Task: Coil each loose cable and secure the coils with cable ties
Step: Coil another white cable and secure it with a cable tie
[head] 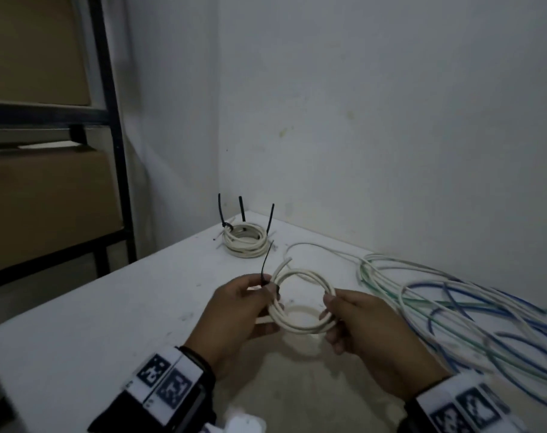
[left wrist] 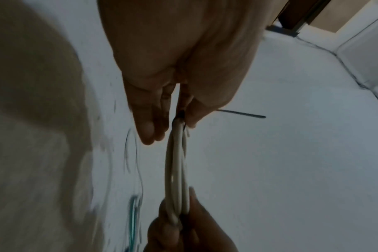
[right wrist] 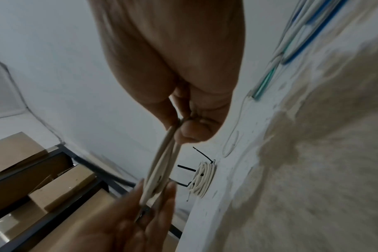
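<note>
white tabletop [head: 109,307] set into a pale wall corner, dim light. left hand [head: 238,310] has fingers and thumb curled on the left side of a white cable coil [head: 303,300], pinching it where a black cable tie [head: 266,267] wraps the strands; the tie's free tail stands up and away from the person. right hand [head: 369,332] pinches the opposite, right side of the same coil. coil is held just above the tabletop between the hands, its ring facing up toward the head camera, seen edge-on from both wrists. judgement: the tie lies on the left-hand side, tail axis pointing up and away, so the left hand is nearer for cinching; whether the tie is fully tight cannot be told. further back, a finished coil [head: 245,242] with three upright ties. right, loose blue, green and white cables [head: 453,307] lie uncoiled.
</note>
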`<state>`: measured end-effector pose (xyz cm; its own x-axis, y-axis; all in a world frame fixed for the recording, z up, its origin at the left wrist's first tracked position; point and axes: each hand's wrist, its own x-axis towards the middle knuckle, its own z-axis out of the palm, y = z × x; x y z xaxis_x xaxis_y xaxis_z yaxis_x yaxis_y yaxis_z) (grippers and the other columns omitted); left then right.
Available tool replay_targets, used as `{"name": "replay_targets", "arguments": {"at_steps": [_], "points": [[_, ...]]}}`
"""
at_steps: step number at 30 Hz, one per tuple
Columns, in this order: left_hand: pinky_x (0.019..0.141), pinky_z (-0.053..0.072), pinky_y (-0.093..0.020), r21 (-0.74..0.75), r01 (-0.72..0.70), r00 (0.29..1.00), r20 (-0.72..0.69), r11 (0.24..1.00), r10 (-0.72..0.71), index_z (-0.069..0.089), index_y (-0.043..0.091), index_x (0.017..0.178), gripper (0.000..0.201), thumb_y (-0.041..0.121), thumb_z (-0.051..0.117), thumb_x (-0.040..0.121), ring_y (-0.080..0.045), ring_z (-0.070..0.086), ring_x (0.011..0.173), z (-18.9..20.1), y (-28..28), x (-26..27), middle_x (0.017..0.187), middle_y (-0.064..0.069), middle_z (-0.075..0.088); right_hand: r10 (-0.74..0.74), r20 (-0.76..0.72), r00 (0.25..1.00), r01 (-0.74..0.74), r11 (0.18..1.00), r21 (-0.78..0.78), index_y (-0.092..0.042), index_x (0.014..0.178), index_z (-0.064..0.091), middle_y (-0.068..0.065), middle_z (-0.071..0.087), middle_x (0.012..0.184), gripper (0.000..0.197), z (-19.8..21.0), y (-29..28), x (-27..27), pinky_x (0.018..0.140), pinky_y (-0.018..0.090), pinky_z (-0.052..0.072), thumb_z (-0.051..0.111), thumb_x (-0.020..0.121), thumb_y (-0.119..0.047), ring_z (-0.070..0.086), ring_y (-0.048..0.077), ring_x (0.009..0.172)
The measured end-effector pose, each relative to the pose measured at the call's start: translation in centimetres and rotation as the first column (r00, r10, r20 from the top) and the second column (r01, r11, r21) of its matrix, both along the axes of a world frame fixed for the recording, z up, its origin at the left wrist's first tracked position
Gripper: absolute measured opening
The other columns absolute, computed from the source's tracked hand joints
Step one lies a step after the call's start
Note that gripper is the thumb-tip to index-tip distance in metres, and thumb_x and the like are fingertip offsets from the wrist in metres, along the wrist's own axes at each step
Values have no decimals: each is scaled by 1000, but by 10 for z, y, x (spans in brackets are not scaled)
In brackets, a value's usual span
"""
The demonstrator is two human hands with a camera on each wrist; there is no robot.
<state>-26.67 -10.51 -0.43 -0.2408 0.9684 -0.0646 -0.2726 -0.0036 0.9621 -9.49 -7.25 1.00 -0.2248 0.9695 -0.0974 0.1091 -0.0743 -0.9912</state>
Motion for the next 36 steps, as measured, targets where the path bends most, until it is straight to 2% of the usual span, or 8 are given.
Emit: {"name": "replay_targets", "arguments": {"at_steps": [4, 10, 16, 19, 22, 25, 31, 36], "points": [[60, 56, -24, 26, -19, 1000, 8, 999, 19, 65, 7, 106, 23, -2, 63, 85, -18, 67, 69, -1, 18, -31, 88, -19, 70, 48, -88, 995, -54, 996, -71, -1, 71, 60, 13, 51, 59, 29, 1, 28, -19, 42, 24, 39, 53, 95, -16, 48, 15, 44], [72, 59, -26, 82, -196, 975, 119, 977, 185, 63, -6, 104, 16, -4, 57, 89, -24, 65, 84, 5, 69, -62, 98, -20, 68, -81, -164, 983, 58, 988, -140, -8, 97, 61, 15, 63, 87, 28, -9, 58, -38, 55, 34, 51, 53, 95, -35, 59, 23, 65], [67, 56, -22, 72, -375, 923, 123, 924, 365, 63, 6, 88, 7, 0, 60, 89, -18, 62, 74, 4, 146, -88, 85, -12, 65, -229, -262, 937, 156, 949, -272, -4, 87, 60, 14, 62, 78, 24, -28, 82, -34, 55, 34, 49, 54, 95, -26, 57, 24, 62], [62, 55, -24, 33, -422, 907, 25, 906, 421, 67, 8, 92, 6, 5, 65, 88, -16, 59, 67, -10, 176, -96, 79, -8, 67, -249, -285, 925, 153, 935, -320, -3, 90, 61, 14, 62, 80, 23, -36, 89, -30, 56, 36, 50, 53, 95, -24, 56, 24, 64], [73, 56, -31, 21, -474, 880, -33, 880, 474, 72, 5, 96, 13, 8, 70, 83, -19, 62, 68, -24, 195, -107, 77, -7, 71, -277, -341, 898, 142, 918, -370, 2, 91, 60, 16, 59, 76, 22, -45, 92, -26, 53, 36, 51, 54, 95, -19, 54, 25, 62], [66, 55, -27, 32, -494, 867, -49, 869, 495, 70, 1, 97, 13, 4, 69, 84, -15, 61, 60, -30, 201, -111, 63, -2, 70, -290, -382, 878, 128, 909, -396, 4, 89, 59, 16, 56, 71, 22, -49, 93, -24, 51, 36, 53, 53, 95, -16, 53, 25, 59], [88, 54, -46, 86, -497, 828, -253, 864, 501, 74, 21, 59, 18, 17, 78, 76, -26, 65, 71, -37, 201, -110, 66, -5, 72, -260, -420, 869, 93, 921, -379, 4, 87, 59, 16, 56, 68, 22, -54, 97, -21, 48, 35, 54, 52, 95, -15, 53, 24, 56], [83, 47, -27, 125, -515, 745, -424, 848, 515, 75, 17, 83, 8, 24, 76, 79, -17, 62, 83, -38, 192, -110, 80, 0, 70, -245, -460, 854, 70, 929, -364, 4, 90, 58, 15, 57, 66, 23, -60, 98, -18, 46, 33, 54, 50, 96, -17, 55, 22, 51]]}}
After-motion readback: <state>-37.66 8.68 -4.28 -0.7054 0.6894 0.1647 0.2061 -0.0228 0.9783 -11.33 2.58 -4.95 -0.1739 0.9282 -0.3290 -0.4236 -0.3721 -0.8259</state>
